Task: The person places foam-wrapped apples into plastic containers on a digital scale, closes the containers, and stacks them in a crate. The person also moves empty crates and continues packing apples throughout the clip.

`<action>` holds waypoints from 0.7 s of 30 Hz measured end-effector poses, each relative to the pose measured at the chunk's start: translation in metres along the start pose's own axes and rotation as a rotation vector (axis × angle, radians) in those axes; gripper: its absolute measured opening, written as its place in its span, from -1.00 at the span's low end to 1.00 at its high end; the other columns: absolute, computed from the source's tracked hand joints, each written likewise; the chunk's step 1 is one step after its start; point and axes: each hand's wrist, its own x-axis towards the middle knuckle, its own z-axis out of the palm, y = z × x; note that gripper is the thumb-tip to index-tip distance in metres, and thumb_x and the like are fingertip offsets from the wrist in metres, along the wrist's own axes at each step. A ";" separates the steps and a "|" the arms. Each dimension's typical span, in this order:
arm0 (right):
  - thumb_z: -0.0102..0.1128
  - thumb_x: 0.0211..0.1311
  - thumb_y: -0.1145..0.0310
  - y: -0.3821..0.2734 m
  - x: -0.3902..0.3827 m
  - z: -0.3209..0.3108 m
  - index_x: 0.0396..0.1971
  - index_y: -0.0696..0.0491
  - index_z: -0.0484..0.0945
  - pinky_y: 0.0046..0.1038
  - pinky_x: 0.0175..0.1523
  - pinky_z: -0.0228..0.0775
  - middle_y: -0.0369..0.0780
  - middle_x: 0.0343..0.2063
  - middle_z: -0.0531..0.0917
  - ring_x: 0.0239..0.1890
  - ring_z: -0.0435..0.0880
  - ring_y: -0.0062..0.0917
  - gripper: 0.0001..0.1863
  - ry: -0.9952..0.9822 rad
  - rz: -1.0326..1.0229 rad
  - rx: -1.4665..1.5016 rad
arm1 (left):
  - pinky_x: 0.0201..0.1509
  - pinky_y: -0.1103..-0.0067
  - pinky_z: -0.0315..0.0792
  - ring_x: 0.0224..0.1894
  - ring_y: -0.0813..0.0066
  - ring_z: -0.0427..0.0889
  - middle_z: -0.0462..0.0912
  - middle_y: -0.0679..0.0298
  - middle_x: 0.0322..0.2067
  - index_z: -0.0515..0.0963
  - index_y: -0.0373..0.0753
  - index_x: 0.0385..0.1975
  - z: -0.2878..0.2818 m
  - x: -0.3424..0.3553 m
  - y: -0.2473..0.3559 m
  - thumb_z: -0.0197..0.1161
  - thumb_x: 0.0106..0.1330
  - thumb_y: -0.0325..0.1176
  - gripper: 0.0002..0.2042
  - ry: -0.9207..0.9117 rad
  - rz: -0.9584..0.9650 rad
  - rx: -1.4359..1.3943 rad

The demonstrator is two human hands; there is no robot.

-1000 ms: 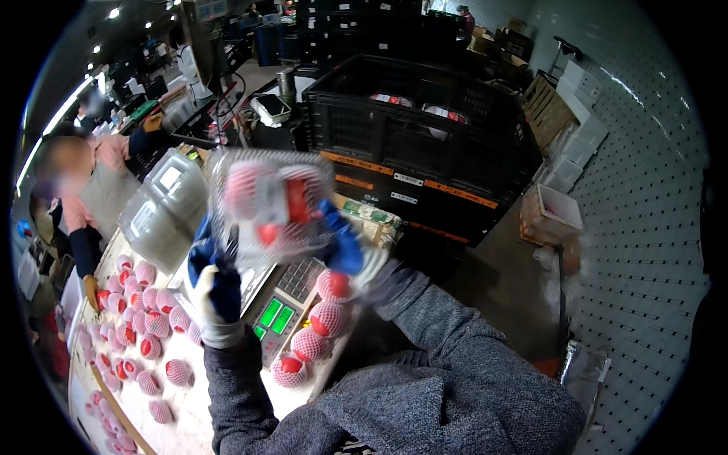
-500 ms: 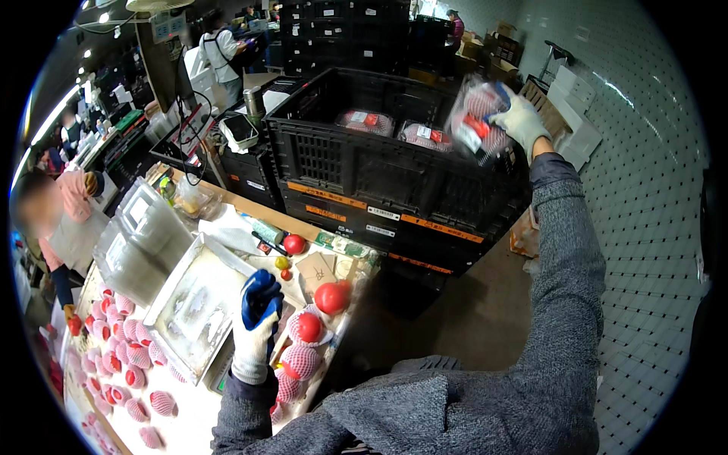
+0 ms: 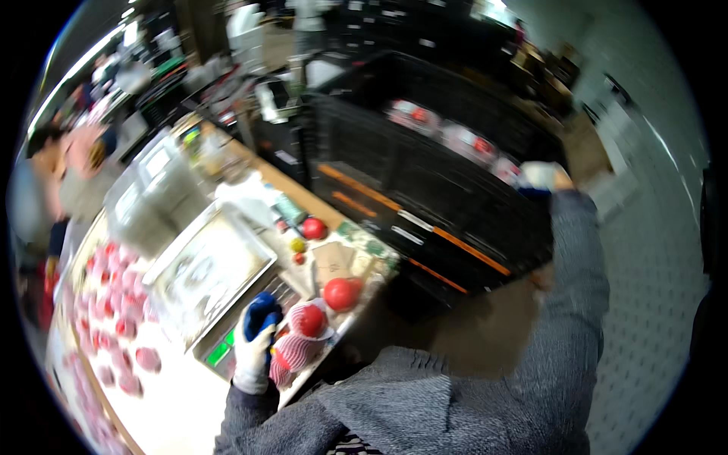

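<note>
My right hand, in a white and blue glove, reaches into the right end of a black plastic crate. Its blurred fingers are on a clear pack of red fruit low in the crate, and partly hide it. Two similar packs, a left one and a middle one, lie in a row beside it. Above the table's near side, my left hand has its gloved fingers curled, with nothing visible in them. It is next to a scale carrying a white tray and net-wrapped red fruit.
Many fruits in pink foam nets cover the table's left part. Stacked clear plastic containers stand behind the tray. A bare red fruit lies by the table's right edge. At far left a person in a pink top works.
My right hand has lowered the fruit pack from above the crate's rim down into the crate. The view has turned, shifting the scene rightward. My left hand stays curled by the scale.
</note>
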 end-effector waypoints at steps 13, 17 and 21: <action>0.18 0.07 0.41 -0.314 -0.014 -0.090 0.03 0.20 0.44 -0.37 0.08 0.38 -0.04 -0.09 0.58 -0.06 0.57 -0.23 -0.53 0.458 -0.841 0.465 | 0.10 0.49 0.43 0.05 0.36 0.49 0.42 0.11 0.03 0.39 -0.39 0.05 -0.070 -0.095 0.027 0.27 0.14 -0.53 -0.57 0.275 0.218 0.740; 0.09 0.12 0.38 -0.485 -0.012 -0.083 0.07 0.16 0.42 -0.29 0.13 0.33 0.00 -0.07 0.56 -0.01 0.52 -0.12 -0.53 0.679 -1.272 0.164 | 0.09 0.44 0.40 0.01 0.09 0.50 0.51 -0.01 -0.08 0.47 -0.38 -0.07 -0.119 -0.158 0.025 0.32 0.07 -0.34 -0.58 0.517 0.235 1.086; 0.08 0.04 0.46 -0.600 0.027 -0.075 0.09 0.14 0.40 -0.25 0.20 0.23 -0.03 0.03 0.50 0.05 0.46 -0.10 -0.49 0.826 -1.492 0.176 | -0.03 0.37 0.44 -0.13 0.11 0.55 0.55 0.05 -0.17 0.51 -0.31 -0.15 -0.165 -0.223 -0.007 0.31 0.03 -0.24 -0.60 0.856 -0.005 1.147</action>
